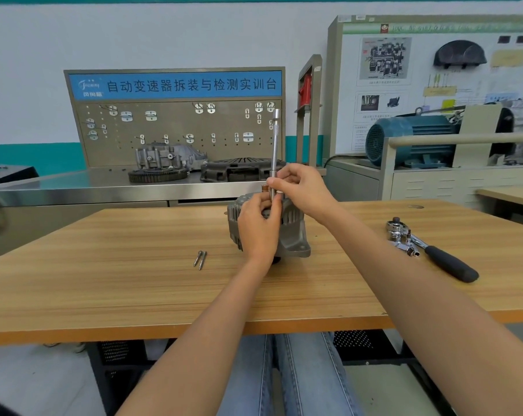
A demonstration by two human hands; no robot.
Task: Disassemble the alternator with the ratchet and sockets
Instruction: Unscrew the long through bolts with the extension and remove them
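Steel extension bar (pixel 274 151) pinched upright by both hands over alternator (pixel 293 229).

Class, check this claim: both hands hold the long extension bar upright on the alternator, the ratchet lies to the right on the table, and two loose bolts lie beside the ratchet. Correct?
Not quite. The head view shows the two loose bolts lying left of the alternator, far from the ratchet. The rest stands: left hand and right hand hold the extension bar upright.

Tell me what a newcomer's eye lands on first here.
Both hands, left hand and right hand, grip an upright silver extension bar atop the grey cast-metal alternator at the middle of the wooden table. A black-handled chrome ratchet lies to the right.
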